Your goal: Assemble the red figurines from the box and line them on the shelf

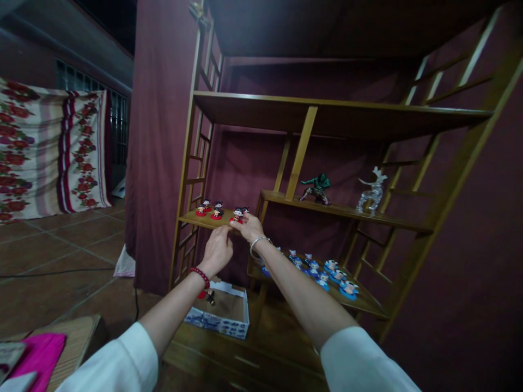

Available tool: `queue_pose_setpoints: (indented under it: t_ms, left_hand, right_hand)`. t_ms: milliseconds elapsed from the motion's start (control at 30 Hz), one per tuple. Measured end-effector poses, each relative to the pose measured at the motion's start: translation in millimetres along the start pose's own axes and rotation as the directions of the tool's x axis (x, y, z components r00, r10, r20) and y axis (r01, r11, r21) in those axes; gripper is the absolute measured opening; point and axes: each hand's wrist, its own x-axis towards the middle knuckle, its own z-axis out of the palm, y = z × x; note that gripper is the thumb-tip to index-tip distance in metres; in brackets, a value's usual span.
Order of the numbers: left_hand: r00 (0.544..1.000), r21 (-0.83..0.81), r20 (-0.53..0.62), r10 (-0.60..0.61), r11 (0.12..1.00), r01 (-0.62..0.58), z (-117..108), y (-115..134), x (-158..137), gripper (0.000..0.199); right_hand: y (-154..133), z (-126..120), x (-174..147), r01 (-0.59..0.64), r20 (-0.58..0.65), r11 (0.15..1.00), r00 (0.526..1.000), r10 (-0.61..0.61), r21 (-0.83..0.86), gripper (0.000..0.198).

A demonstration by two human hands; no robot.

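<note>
My right hand (250, 227), with a silver bangle on its wrist, pinches a small black-haired figurine (238, 213) on a red base at the shelf's front edge. Beside it, lower and to the left, my left hand (218, 249) has its fingers curled together against the shelf edge. Whether it holds anything is hidden. A red bead bracelet circles that wrist. Several similar figurines on red bases, such as the front one (216, 214), stand on the small left shelf (192, 219). One more figurine (245, 209) is partly hidden behind the held one.
Below my left hand sits an open cardboard box (235, 326) with a dark figurine (210, 297) inside. Several blue-based figurines (322, 281) occupy the lower right shelf (373, 306). Above them stand a green-and-brown crouching statue (317, 189) and a clear deer ornament (371, 191). A wooden post (301, 152) divides the rack.
</note>
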Motion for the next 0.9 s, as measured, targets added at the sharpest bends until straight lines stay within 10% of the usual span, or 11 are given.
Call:
queue_pose_setpoints:
  t_ms: [700, 900]
  left_hand:
    - [0.896, 0.436, 0.428, -0.118, 0.895, -0.091, 18.0, -43.0, 73.7, 0.047]
    - [0.861, 0.337, 0.487, -0.149, 0.941, -0.028, 17.4, -50.6, 84.2, 0.062]
  right_hand:
    - [32.8, 37.9, 78.3, -0.099, -0.030, 0.975, 0.995, 0.095, -0.198, 0.027]
    - [32.3, 52.0, 91.3, -0.122, -0.042, 0.953, 0.993, 0.114, -0.279, 0.030]
